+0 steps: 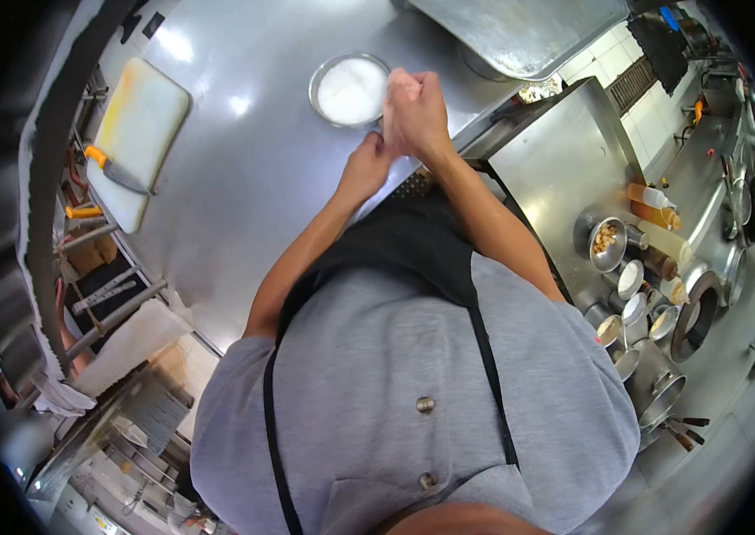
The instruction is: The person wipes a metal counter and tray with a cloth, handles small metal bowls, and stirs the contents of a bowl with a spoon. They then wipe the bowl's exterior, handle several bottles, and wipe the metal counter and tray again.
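A pale pink piece that looks like raw meat (403, 85) hangs between my two hands, just right of a round metal bowl (313, 98). White powder or grains (351, 91) fill the bowl. My right hand (419, 120) is closed around the upper part of the pink piece. Lower and to the left, my left hand (367, 168) pinches its bottom end, with the fingertips partly hidden. Both hands are over the steel table (244, 178), close to its near right edge.
At the left lie a white cutting board (141, 125) and an orange-handled knife (119, 169) across it. A large metal tray (529, 36) occupies the far right corner. On the right-hand counter stand seasoning bowls (607, 241), bottles (649, 196) and pots (663, 392).
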Tool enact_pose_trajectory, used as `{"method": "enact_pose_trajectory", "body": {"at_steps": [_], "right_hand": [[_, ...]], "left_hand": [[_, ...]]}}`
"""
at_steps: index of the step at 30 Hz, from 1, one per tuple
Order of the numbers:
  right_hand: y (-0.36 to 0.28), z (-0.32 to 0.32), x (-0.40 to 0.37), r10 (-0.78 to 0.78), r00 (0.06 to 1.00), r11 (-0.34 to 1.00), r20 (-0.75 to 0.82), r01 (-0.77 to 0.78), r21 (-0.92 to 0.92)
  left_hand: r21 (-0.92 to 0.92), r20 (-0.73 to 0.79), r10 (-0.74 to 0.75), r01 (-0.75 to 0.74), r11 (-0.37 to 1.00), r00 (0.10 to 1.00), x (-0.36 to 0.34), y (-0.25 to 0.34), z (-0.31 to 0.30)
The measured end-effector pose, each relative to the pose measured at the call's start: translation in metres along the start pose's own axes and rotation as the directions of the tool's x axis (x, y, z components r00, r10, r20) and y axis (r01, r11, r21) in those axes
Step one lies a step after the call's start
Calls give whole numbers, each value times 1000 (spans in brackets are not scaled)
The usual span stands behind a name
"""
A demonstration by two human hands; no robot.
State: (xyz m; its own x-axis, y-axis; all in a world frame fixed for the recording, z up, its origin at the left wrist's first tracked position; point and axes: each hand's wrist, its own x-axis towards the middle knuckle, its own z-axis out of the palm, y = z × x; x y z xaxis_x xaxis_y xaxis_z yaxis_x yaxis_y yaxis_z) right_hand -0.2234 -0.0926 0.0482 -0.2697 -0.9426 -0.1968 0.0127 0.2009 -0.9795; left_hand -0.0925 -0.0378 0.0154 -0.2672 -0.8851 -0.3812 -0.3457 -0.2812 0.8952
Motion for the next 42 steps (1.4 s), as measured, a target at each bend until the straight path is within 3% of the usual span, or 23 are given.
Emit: {"method": "enact_pose_trajectory", "body": {"at_steps": [1, 2, 3, 4, 5, 6, 7, 8, 9, 10, 11, 12, 14, 17, 22, 26, 30, 32, 34, 36, 38, 40, 42], "right_hand": [[-8, -2, 5, -57, 998, 991, 11, 58, -123], [-2, -2, 11, -237, 971, 944, 11, 233, -235], [-24, -4, 7, -116, 992, 968, 55, 125, -219], [-25, -5, 14, -110, 991, 981, 78, 121, -150], [27, 6, 53, -415, 896, 814, 156, 443, -377], [23, 8, 66, -478, 854, 755, 206, 519, -400], [3, 5, 67, -384, 909, 894, 161, 410, -179], [-29, -4, 59, -335, 915, 935, 223, 352, -41], [-4, 8, 86, -366, 885, 912, 286, 403, -78], [-16, 5, 83, -314, 898, 904, 307, 381, -192], [-14, 5, 90, -422, 842, 879, 335, 471, -77], [-15, 10, 96, -410, 849, 854, 332, 486, -187], [-20, 1, 96, -431, 839, 849, 333, 502, -165], [-20, 3, 99, -414, 804, 823, 428, 531, -202], [-15, 6, 97, -391, 821, 849, 416, 496, -181], [-22, -5, 69, -320, 854, 885, 411, 424, -192], [-48, -25, 3, -166, 967, 956, 193, 206, -208], [-41, -25, -6, -87, 987, 983, 138, 107, -149], [-7, -1, 7, -233, 972, 967, 1, 232, -103], [-28, -20, -8, -152, 986, 984, 71, 157, -84], [-40, -43, -8, -69, 987, 993, 146, 82, -85], [-46, -52, 0, -165, 947, 953, 276, 225, -203], [-23, -37, 32, -278, 911, 913, 306, 349, -210]], "left_hand": [[292, 56, 315, -317, 902, 947, 3, -10, -8], [493, 353, -92, -101, 864, 931, -17, 18, -27], [343, 515, 6, -212, 915, 857, -26, 32, -39], [236, 536, 39, -195, 952, 843, -31, 52, -52], [290, 439, 168, -317, 903, 882, -33, 80, -65], [204, 267, 237, -295, 933, 934, -22, 93, -77], [271, 19, 302, -295, 916, 953, 4, 101, -92], [393, -94, 548, -475, 788, 831, 38, 108, -101], [607, -102, 591, -421, 674, 800, 50, 137, -99], [616, -39, 634, -481, 624, 772, 69, 134, -102], [559, 77, 586, -521, 645, 807, 101, 118, -110], [507, 188, 525, -540, 672, 830, 126, 106, -120], [489, 267, 303, -399, 775, 915, 145, 95, -133], [437, 259, 249, -343, 832, 933, 139, 92, -137], [110, 79, 297, -304, 946, 952, 135, 76, -124], [107, -7, 366, -363, 926, 931, 127, 68, -118], [2, -124, 350, -352, 936, 928, 120, 50, -108], [-7, -373, 313, -340, 940, 873, 109, 47, -92], [-5, -495, 264, -306, 952, 828, 105, 35, -81], [8, -702, 201, -275, 961, 683, 102, 23, -71], [-46, -684, 159, -260, 965, 712, 80, 34, -63], [-70, -547, 83, -144, 987, 833, 72, 40, -71], [8, -468, 158, -175, 985, 870, 78, 49, -88]]}}
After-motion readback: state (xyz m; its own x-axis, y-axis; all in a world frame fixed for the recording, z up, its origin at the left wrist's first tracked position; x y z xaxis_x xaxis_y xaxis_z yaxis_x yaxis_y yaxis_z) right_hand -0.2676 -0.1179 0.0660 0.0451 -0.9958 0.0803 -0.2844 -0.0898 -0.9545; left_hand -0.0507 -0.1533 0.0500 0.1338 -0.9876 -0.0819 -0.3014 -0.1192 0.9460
